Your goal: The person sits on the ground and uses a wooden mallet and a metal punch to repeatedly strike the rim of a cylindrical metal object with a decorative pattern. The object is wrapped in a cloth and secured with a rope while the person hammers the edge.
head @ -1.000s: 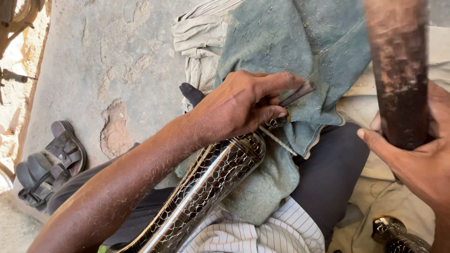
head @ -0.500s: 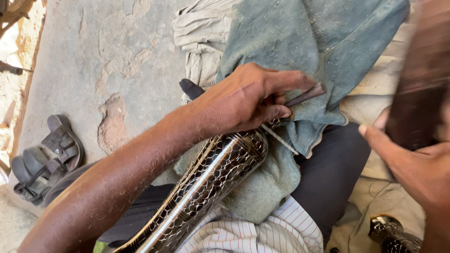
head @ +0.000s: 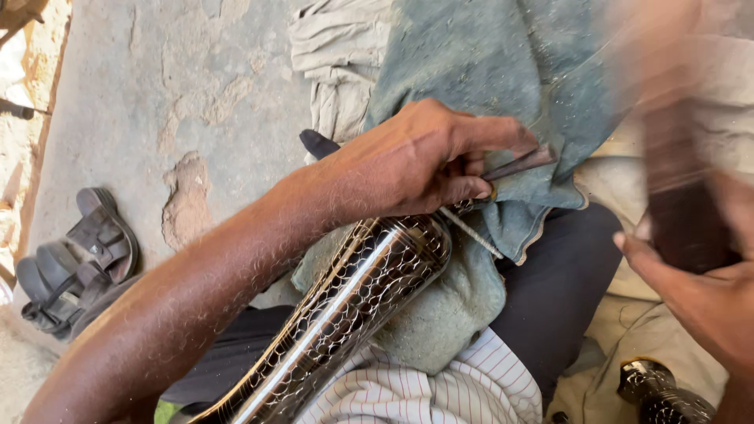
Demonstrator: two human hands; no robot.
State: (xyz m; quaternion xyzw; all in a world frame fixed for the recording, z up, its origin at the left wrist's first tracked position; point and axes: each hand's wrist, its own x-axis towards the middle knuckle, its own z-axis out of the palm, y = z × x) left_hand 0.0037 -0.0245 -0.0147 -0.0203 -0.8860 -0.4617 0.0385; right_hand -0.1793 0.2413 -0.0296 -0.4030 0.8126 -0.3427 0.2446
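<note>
- Polished metal tube point(head: 357, 302), patterned like scales, lies slanted across the lap at lower centre on a grey-green cloth point(head: 487, 71); it looks rigid, heavy and slick, best steadied near its upper end.
- Left hand point(head: 416, 161) closes its fingers on a thin dark chisel point(head: 514, 163) at that end.
- Right hand point(head: 699, 294), at the right edge, grips a blurred dark hammer point(head: 679, 204).
- One tube, one chisel, one hammer; two sandals point(head: 75, 259) lie lower left; another metal piece point(head: 660, 392) sits bottom right.

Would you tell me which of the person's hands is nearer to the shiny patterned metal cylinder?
The left. The left hand rests at the upper end of the metal cylinder, pinching a thin dark tool. The right hand is off to the side, gripping a blurred dark wooden block.
</note>
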